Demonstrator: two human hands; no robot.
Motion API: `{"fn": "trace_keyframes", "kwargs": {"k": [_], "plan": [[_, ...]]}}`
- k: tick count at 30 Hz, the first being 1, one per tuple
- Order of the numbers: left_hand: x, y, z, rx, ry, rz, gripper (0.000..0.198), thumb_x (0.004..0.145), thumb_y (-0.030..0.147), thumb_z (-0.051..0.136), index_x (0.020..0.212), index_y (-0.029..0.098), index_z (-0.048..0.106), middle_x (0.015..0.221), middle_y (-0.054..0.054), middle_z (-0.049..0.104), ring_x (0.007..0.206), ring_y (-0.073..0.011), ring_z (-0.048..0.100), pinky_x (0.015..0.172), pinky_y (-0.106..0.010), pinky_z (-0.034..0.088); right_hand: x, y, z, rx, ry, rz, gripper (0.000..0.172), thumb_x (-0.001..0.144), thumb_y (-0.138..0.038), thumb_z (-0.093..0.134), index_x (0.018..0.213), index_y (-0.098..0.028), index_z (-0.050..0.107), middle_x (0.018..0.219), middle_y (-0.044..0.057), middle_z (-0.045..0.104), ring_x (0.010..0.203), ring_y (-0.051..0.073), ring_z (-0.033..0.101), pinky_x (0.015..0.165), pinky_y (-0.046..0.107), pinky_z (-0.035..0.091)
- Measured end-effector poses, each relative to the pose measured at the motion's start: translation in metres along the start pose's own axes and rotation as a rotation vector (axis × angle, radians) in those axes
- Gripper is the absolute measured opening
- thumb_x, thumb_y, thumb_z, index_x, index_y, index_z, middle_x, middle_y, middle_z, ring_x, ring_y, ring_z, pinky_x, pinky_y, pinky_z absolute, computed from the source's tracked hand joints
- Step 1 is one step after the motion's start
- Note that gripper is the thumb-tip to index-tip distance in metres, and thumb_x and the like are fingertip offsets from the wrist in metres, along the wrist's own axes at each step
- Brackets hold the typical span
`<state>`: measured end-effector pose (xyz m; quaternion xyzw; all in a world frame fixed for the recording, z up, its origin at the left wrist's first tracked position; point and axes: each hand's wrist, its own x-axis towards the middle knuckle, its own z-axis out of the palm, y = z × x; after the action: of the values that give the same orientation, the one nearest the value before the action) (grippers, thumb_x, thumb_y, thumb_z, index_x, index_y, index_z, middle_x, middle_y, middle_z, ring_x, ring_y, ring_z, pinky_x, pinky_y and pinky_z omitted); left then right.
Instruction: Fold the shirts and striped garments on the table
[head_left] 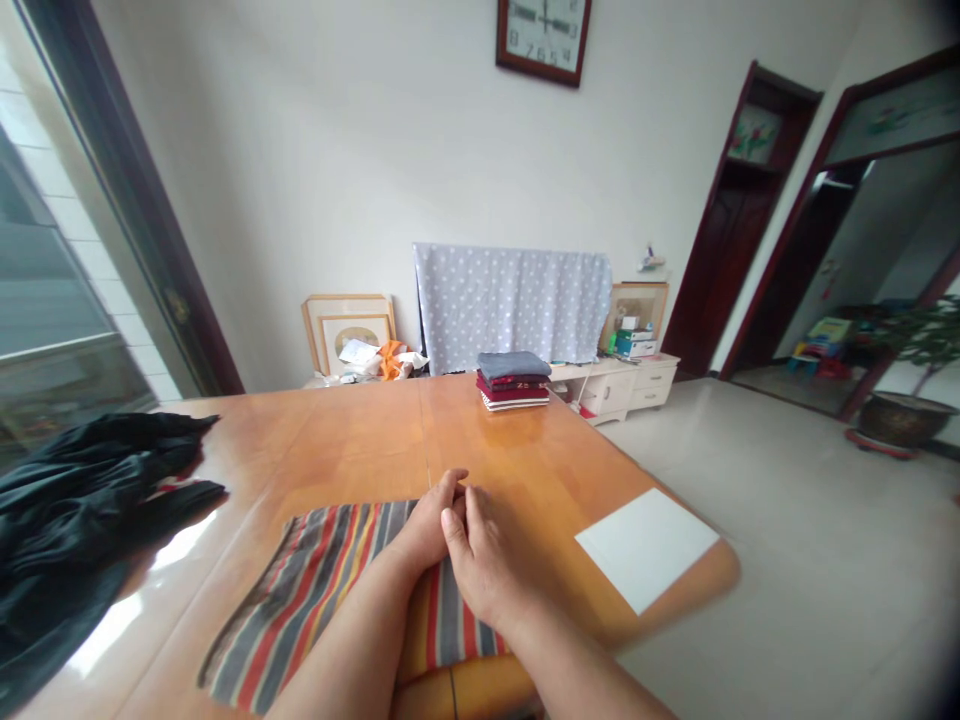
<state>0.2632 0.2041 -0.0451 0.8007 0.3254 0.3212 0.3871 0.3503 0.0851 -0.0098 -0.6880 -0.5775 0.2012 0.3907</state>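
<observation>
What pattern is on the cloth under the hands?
The cloth has long stripes of grey, red, orange and yellow, seen best in the head view.

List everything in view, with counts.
Table: one, orange wood, centre.
Striped cloth: one, multicoloured, under hands.
Folded clothes: about four, grey and red, far table end.
White sheet: one, white, right table corner.
Black garment: one, black, left table side.
Picture frames: three, pale wood, against far wall.
Polka-dot cloth: one, pale blue, far wall.
Wall clock: one, brown frame, above.
Left hand: one, clasping right.
Right hand: one, over left.
</observation>
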Motion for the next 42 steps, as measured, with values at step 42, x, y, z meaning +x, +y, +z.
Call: {"fn": "trace_keyframes", "kwargs": {"k": [42], "plan": [[-0.019,0.013,-0.059,-0.498,0.683,-0.179,0.027,0.081,0.046,0.065,0.079,0.020,0.065,0.078,-0.007,0.071,0.080,-0.0219,0.065,0.077,-0.032,0.048,0.004,0.012,0.022,-0.608,-0.187,-0.007,0.093,0.096,-0.071,0.017,0.158,-0.003,0.027,0.164,0.019,0.021,0.155,0.031,0.011,0.124,0.044,0.006]]}}
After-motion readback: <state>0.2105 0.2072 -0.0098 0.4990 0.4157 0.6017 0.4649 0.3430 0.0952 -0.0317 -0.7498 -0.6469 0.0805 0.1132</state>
